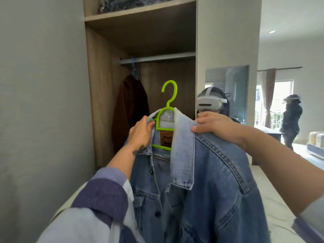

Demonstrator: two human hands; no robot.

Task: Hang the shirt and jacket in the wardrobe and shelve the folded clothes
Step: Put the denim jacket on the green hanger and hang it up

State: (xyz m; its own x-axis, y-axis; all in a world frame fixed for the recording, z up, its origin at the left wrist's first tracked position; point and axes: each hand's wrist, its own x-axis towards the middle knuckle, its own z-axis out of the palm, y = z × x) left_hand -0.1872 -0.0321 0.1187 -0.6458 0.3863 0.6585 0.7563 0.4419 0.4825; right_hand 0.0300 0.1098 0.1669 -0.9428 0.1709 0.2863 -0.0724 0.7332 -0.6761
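Over on the left, inside the open wardrobe, a dark brown garment hangs from the rail on a blue hanger, pushed close to the left wall of the compartment. Above it, on the shelf, sits a heap of bluish cloth. Moving in, the left hand grips the left collar edge of the denim jacket, fingers curled round the cloth right beside the green hanger. That hanger sits inside the jacket's neck, its hook standing upright and free in front of the wardrobe opening, below the rail and not touching it. The jacket hangs open-fronted, held up in the air between both arms. On the right, the right hand clamps down over the right shoulder of the jacket, thumb pinching the collar seam. Behind it, a mirror on the wardrobe door shows a white headset. Far right, another person stands by a bright window.
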